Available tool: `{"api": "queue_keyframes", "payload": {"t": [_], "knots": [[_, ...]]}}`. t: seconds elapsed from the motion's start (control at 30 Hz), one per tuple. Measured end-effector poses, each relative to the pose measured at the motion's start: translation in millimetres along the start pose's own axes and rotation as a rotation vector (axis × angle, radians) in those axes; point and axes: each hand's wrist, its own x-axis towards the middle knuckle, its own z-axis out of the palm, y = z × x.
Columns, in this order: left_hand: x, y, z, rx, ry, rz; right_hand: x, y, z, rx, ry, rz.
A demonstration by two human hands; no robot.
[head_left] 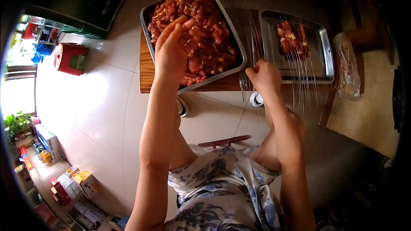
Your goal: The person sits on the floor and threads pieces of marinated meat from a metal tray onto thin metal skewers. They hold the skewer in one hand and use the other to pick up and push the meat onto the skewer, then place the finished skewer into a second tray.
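Observation:
A deep metal tray heaped with raw, reddish cut meat sits on a wooden table. My left hand reaches over the near left part of the heap, its fingers stretched out against the meat and the thumb apart. Several thin metal skewers lie in a loose bundle just right of the tray. At their near ends my right hand is closed, apparently around a skewer; its fingers mostly hide the grip. A second metal tray holds several loaded meat skewers, their bare ends sticking out toward me.
The wooden table ends just in front of my knees. A clear plastic bag lies right of the second tray. A red stool stands on the tiled floor at the far left. Boxes are stacked at the lower left.

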Motion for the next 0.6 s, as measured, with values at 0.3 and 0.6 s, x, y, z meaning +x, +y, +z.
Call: {"api": "queue_keyframes", "payload": {"t": [0.3, 0.6], "knots": [[1.1, 8.2, -9.8, 0.010, -0.343, -0.237, -58.2, -38.2, -19.1, 0.450, -0.096, -0.712], [-4.5, 5.2, -7.2, 0.040, -0.594, -0.264, -74.4, -45.1, -2.9, 1.238, -0.489, -0.221]]}}
